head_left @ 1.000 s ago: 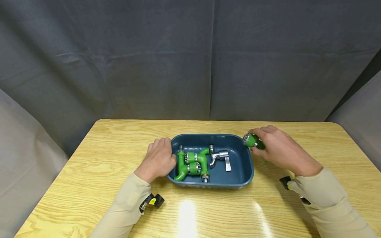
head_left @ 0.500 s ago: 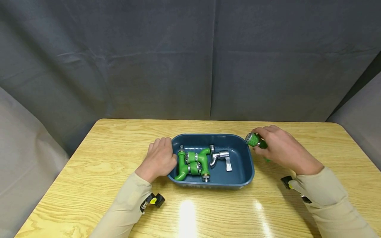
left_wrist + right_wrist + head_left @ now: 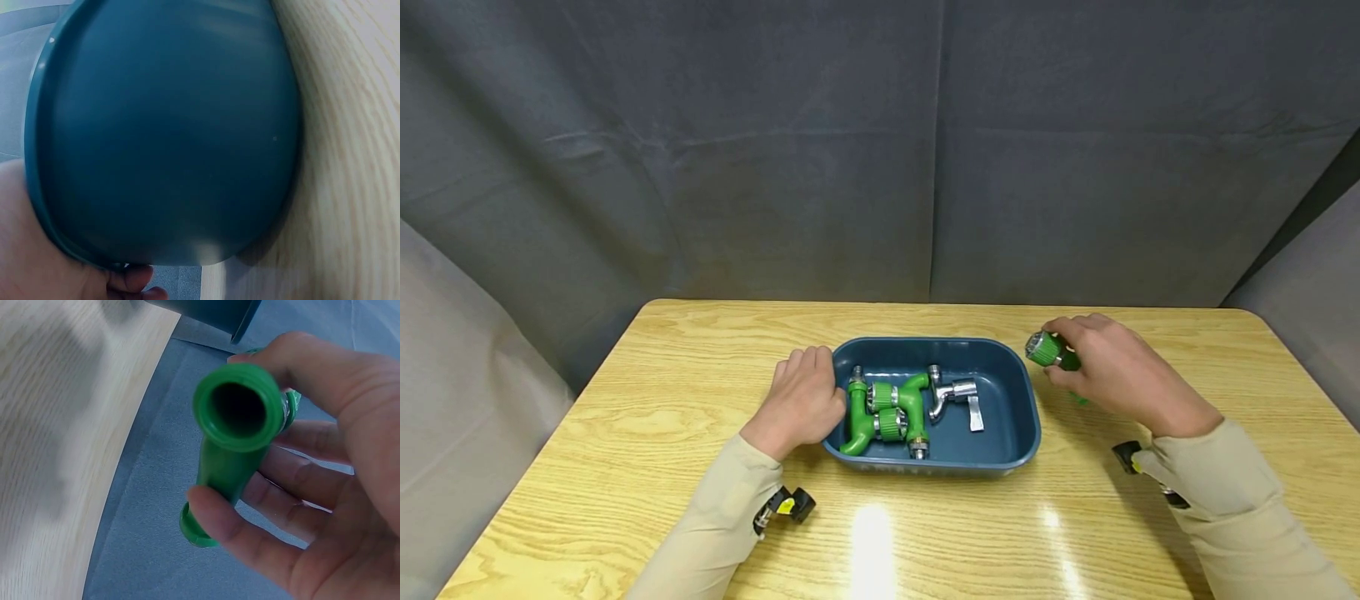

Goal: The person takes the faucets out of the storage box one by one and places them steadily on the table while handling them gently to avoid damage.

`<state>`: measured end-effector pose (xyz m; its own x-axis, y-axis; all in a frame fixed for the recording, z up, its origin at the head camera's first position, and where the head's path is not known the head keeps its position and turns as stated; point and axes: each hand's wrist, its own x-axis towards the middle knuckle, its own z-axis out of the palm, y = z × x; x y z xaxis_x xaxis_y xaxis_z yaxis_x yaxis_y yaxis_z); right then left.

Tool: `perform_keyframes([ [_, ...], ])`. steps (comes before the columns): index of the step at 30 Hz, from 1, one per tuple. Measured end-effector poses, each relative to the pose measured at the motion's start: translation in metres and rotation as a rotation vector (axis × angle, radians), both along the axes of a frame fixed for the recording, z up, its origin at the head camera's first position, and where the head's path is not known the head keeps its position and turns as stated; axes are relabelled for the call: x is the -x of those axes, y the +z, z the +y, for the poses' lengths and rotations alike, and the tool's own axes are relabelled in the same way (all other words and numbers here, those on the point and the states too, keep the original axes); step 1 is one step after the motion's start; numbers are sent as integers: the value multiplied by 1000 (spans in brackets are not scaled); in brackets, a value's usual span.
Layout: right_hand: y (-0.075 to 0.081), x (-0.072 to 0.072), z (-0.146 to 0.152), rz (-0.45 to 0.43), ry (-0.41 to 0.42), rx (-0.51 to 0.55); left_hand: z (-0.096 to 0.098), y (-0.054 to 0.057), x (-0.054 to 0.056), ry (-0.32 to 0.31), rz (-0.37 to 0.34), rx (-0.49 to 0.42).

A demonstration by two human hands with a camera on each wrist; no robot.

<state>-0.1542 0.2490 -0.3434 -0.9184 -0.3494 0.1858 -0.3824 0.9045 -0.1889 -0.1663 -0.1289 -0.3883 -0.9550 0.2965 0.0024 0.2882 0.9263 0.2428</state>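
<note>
A dark blue plastic tub point(image 3: 1009, 429) sits mid-table. My left hand point(image 3: 797, 396) grips its left rim; in the left wrist view, curled fingertips show below the tub wall point(image 3: 169, 131). Inside, at the left, lie two green taps, one along the end point(image 3: 858, 417) and one beside it point(image 3: 912, 408), knobs overlapping. A chrome lever tap point(image 3: 953, 392) lies to their right. Just outside the right rim, my right hand point(image 3: 1108, 367) holds another green tap point(image 3: 1043, 348) above the table. The right wrist view shows this tap's hollow open end point(image 3: 236, 412), with fingers and thumb around its body.
The wooden table point(image 3: 647, 433) ends at a back edge close behind the tub. A dark grey curtain point(image 3: 775, 208) hangs beyond it, and pale cloth point(image 3: 452, 417) drapes at the left. Cameras are strapped to both wrists, such as the left wrist camera point(image 3: 793, 505).
My right hand has drifted slightly right with the green tap, away from the tub's rim. The left hand, the tub and the taps inside have stayed in place.
</note>
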Motion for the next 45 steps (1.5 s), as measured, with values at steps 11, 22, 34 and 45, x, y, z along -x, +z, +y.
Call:
perform_keyframes([
  [11,-2,1,2,3,4,-9,0,0,0,0,-1,1],
  [22,-6,3,3,-42,-13,-15,0,0,0,3,-5,3],
  [34,-12,6,7,-80,-25,-21,0,1,0,1,-11,3],
  [45,-17,11,10,-121,-36,-29,0,0,0,1,-12,0],
])
